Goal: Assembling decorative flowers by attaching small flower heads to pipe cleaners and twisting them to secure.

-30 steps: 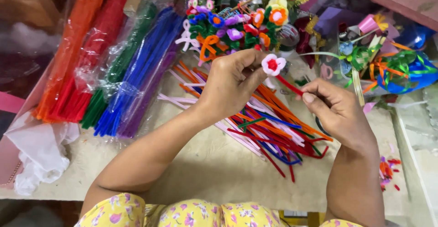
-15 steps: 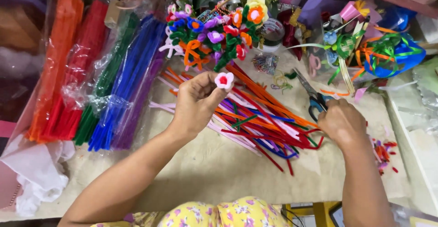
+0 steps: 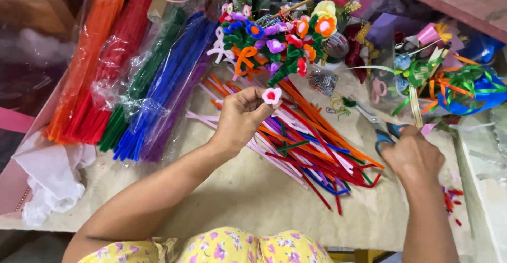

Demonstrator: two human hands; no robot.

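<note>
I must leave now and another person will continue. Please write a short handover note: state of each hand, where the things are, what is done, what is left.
Left hand: raised over the table, pinching a small pink flower with a red centre, made of fuzzy craft wire.
Right hand: down on the table, on the blue handles of the metal scissors; the grip is hidden.
Loose pile of coloured fuzzy wire stems lies between the hands; finished bunch of wire flowers behind it; bagged wire bundles at left.
Done: flower head shaped.
Left: any stem is hidden; red trimmings lie by the right hand.
</note>
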